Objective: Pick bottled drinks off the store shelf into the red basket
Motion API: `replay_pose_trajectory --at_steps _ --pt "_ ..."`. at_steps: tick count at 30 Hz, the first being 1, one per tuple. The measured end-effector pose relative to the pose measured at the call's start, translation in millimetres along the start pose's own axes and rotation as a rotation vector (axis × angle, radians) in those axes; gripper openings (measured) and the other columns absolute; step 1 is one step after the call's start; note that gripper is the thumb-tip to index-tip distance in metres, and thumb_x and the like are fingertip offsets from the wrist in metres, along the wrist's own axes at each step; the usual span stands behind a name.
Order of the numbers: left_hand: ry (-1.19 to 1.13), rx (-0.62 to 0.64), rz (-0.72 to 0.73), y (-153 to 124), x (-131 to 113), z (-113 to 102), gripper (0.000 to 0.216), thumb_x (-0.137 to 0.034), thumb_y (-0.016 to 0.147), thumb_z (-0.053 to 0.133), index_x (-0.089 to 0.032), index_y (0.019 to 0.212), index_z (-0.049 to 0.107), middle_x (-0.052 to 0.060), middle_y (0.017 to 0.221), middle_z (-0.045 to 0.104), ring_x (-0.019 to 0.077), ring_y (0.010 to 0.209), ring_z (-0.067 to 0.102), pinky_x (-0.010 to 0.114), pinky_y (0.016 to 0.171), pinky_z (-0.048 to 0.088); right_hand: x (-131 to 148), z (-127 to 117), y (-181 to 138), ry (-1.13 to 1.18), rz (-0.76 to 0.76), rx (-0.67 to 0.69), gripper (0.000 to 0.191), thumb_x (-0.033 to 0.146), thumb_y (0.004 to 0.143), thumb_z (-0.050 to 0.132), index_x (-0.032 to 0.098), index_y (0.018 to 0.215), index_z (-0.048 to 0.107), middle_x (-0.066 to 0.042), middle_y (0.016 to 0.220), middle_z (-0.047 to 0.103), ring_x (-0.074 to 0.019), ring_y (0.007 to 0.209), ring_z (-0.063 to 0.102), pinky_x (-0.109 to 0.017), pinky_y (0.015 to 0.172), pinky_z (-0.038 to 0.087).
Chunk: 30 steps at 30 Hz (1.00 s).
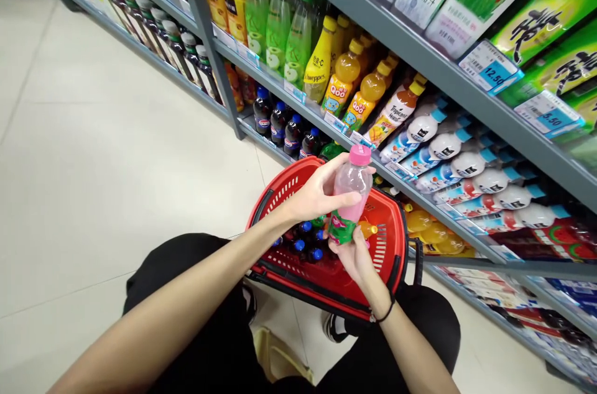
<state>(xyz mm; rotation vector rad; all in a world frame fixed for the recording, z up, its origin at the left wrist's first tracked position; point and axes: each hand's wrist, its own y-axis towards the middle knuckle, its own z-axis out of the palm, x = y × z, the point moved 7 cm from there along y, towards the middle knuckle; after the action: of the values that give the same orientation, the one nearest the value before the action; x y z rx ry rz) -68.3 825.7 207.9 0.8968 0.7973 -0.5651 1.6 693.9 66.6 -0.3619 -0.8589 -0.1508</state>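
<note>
A pink drink bottle (349, 198) with a pink cap and a green label is held between both hands above the red shopping basket (394, 220). My left hand (324, 192) wraps round its upper part from the left, the thumb lying across the front. Lower down, my right hand (352, 254) grips the base, its fingers closed around the label's bottom. The bottle tilts slightly to the right. Inside the basket lie several dark bottles with blue caps (303, 242) and an orange bottle (368, 229), partly hidden by my hands.
Shelves of drinks run diagonally along the right: Qoo bottles (342, 80), green soda bottles (278, 21), white-and-blue bottles (443, 145). Dark blue-capped cola bottles (278, 123) stand on the bottom shelf. My black-clad knees flank the basket. Pale tiled floor (116, 151) spreads to the left.
</note>
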Motion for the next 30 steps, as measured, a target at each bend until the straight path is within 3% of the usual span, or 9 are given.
replay_pose_trajectory --at_steps 6,12,16,20,24,27,30 --pt "0.164 0.015 0.002 -4 3 0 0.078 -0.026 0.081 0.085 -0.022 0.152 0.055 0.015 0.151 0.062 0.0319 0.135 0.064 0.046 0.117 0.051 -9 2 -8 0.076 0.207 -0.006 0.071 0.077 0.077 0.08 0.015 0.112 0.076 -0.017 0.109 0.076 -0.0189 0.07 0.063 -0.021 0.047 0.031" --pt "0.275 -0.053 -0.02 -2 3 3 0.08 -0.03 0.07 0.094 -0.019 0.143 0.062 0.014 0.137 0.07 0.0308 0.12 0.071 0.045 0.108 0.056 -6 -1 -4 0.08 0.168 -0.016 0.063 0.074 0.083 0.071 0.013 0.099 0.071 -0.013 0.086 0.075 -0.0099 0.043 0.045 -0.021 0.041 0.026" --pt "0.312 -0.063 -0.042 -1 3 6 0.081 -0.036 0.063 0.098 -0.016 0.135 0.067 0.016 0.133 0.072 0.0335 0.12 0.07 0.046 0.105 0.057 -16 -6 -5 0.079 0.284 0.054 0.066 0.077 0.084 0.061 0.013 0.094 0.067 -0.007 0.068 0.069 -0.0059 0.032 0.032 -0.02 0.035 0.018" --pt "0.245 0.005 -0.031 -2 5 12 0.072 -0.041 0.075 0.089 -0.017 0.139 0.065 0.015 0.135 0.072 0.0309 0.118 0.072 0.042 0.103 0.059 -27 -7 -8 0.093 0.358 0.217 0.07 0.081 0.082 0.053 0.014 0.098 0.064 -0.003 0.058 0.064 -0.0052 0.027 0.022 -0.02 0.031 0.012" --pt "0.232 0.046 -0.083 -4 11 20 0.074 -0.037 0.079 0.087 -0.016 0.146 0.062 0.014 0.134 0.075 0.029 0.114 0.075 0.039 0.099 0.062 -35 -9 -8 0.105 0.352 0.294 0.074 0.086 0.073 0.06 0.016 0.095 0.063 -0.002 0.057 0.063 -0.0051 0.027 0.021 -0.019 0.029 0.012" --pt "0.321 0.022 -0.051 -6 10 22 0.078 -0.037 0.075 0.091 -0.015 0.144 0.065 0.014 0.134 0.075 0.0293 0.116 0.075 0.04 0.103 0.061 -40 -12 -6 0.087 0.348 0.224 0.075 0.086 0.071 0.063 0.014 0.093 0.064 -0.007 0.066 0.068 -0.0045 0.029 0.026 -0.018 0.03 0.012" --pt "0.453 -0.022 0.028 -8 8 20 0.078 -0.039 0.072 0.094 -0.014 0.141 0.068 0.015 0.138 0.073 0.0302 0.122 0.073 0.043 0.111 0.057 -41 -19 -3 0.097 0.351 0.046 0.069 0.08 0.088 0.046 0.013 0.086 0.064 -0.01 0.069 0.068 -0.0043 0.031 0.026 -0.018 0.032 0.011"
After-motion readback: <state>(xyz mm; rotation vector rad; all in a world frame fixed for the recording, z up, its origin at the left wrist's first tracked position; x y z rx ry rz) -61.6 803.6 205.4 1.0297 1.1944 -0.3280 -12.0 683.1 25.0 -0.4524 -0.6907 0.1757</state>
